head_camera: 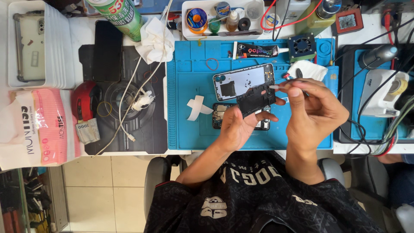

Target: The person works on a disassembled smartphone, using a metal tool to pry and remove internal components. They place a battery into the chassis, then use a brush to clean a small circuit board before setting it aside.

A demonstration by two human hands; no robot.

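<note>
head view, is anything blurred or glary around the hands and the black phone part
Head view: lighting is bright and even, with only soft shadows under the hands on the blue mat. The black phone part in the left hand is sharp, and so is the right hand. The pale phone back cover shows mild sheen, no harsh glare. Table edges bow slightly toward the corners.

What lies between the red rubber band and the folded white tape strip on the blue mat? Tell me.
Only bare blue mat between the red rubber band and white tape strip, per the head view.
</note>
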